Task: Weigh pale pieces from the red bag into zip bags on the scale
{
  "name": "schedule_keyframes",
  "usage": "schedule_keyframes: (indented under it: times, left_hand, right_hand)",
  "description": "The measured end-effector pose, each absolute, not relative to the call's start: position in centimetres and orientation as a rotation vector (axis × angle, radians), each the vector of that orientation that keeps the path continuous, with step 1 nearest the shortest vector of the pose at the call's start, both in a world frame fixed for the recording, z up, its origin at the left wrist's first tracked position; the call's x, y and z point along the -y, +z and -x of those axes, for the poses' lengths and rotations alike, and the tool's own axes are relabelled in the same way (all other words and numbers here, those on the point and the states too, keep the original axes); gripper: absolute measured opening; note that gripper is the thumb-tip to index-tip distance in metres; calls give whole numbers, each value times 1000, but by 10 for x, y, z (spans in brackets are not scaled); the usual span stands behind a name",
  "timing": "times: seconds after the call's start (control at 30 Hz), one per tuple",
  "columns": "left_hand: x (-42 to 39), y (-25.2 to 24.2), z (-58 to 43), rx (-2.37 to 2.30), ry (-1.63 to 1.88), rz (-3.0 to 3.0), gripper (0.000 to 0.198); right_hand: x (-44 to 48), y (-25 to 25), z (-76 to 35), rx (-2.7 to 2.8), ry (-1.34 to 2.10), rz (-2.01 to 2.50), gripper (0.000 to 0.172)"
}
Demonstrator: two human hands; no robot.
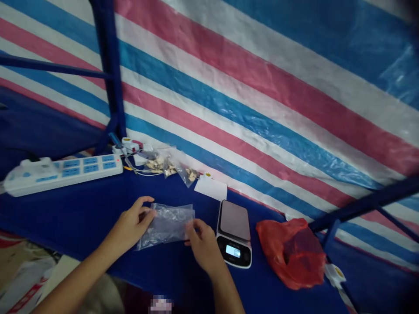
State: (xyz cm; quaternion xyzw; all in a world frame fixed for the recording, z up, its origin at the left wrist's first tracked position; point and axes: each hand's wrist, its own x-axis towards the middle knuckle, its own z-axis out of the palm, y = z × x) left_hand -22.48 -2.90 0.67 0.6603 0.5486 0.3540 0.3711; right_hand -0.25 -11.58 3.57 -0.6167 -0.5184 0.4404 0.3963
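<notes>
Slippage looks the likeliest trouble: the clear bag (172, 224), just left of the scale (222, 246), appears thin and slick, and it is held only near its two ends. The left hand (135, 220), on the far side of the bag from the scale, is part-open, holding one end between thumb and curled fingers. The right hand (201, 244), just beside the scale, is nearly closed, pinching the other end. An uneven pull could crease or tear the bag. A careless rightward swing could bump the scale or load its pan (235, 220), upsetting the reading, too blurred to make out. The red bag (307, 272), right of the scale, could slump against it if nudged.
</notes>
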Motion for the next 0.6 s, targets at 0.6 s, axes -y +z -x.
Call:
schedule_keyframes:
  times: [0.6]
  left_hand:
    - [21,-1,249,-1674,596,-1976,45]
  right_hand:
    - [79,35,98,2209,385,1745,75]
